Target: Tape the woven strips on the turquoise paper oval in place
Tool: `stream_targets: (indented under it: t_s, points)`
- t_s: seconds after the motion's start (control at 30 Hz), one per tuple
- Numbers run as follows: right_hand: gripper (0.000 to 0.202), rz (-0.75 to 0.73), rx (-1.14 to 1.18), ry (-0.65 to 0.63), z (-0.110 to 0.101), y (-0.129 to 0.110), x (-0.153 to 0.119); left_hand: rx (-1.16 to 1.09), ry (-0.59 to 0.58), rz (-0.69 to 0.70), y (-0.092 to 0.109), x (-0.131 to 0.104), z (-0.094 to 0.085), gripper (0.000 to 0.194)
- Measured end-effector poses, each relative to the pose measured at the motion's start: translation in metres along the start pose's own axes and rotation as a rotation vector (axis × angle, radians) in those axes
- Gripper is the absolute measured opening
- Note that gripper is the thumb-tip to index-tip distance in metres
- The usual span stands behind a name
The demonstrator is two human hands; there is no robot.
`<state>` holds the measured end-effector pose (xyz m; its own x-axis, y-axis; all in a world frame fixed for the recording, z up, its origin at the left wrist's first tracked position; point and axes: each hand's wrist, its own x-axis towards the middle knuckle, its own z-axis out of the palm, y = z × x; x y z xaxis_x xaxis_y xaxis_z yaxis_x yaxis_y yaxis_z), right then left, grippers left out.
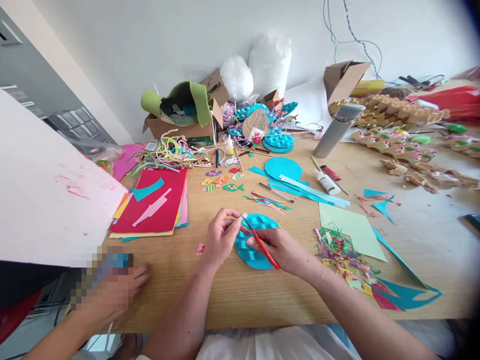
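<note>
My left hand [221, 239] pinches a small white piece of paper [244, 216] between thumb and fingers. In my right hand [283, 247] is a pair of red-handled scissors [267, 250], their thin blades pointing up-left to the paper. Both hands hover over a round blue paper disc [247, 257] with folded, wavy blue strips on its face. A small pink and red cutout [200, 248] lies left of my left wrist. Thin coloured paper strips [268, 201] and several decorated paper fish [233, 187] lie beyond the disc.
Coloured paper sheets [161, 210] are stacked at left, near another person's hand [108, 290]. A plain blue disc [284, 168], glue bottle [327, 182] and grey flask [337, 131] stand or lie farther back. Paper scraps [348, 260] cover the right side beside a pale green sheet [352, 225].
</note>
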<state>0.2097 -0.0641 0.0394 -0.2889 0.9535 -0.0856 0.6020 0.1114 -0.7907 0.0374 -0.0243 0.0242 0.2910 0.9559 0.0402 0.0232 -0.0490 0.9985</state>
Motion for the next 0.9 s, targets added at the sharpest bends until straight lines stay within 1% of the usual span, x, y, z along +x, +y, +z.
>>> stream_targets:
  t_s: [0.23, 0.4, 0.57, 0.67, 0.77, 0.9]
  points:
    - [0.048, 0.008, -0.067, 0.023, -0.001, -0.001, -0.001, -0.01, -0.007, 0.0, 0.002, 0.0, 0.0, 0.026]
    - [0.045, 0.029, -0.189, 0.043, -0.002, -0.002, -0.002, -0.016, -0.012, 0.004, 0.001, 0.0, 0.0, 0.024]
    - [0.04, 0.047, -0.427, 0.047, -0.002, -0.001, -0.003, -0.021, -0.012, 0.011, -0.001, 0.0, 0.0, 0.025]
    - [0.041, 0.078, -0.591, 0.071, -0.004, -0.003, -0.003, -0.02, -0.005, 0.008, -0.003, 0.001, 0.0, 0.025]
    - [0.041, 0.102, -0.729, 0.095, -0.01, -0.006, -0.004, -0.044, 0.03, -0.002, -0.003, 0.002, 0.0, 0.027]
    - [0.04, 0.066, -0.907, 0.025, -0.02, -0.012, -0.006, -0.123, 0.1, -0.02, -0.001, 0.005, -0.001, 0.026]
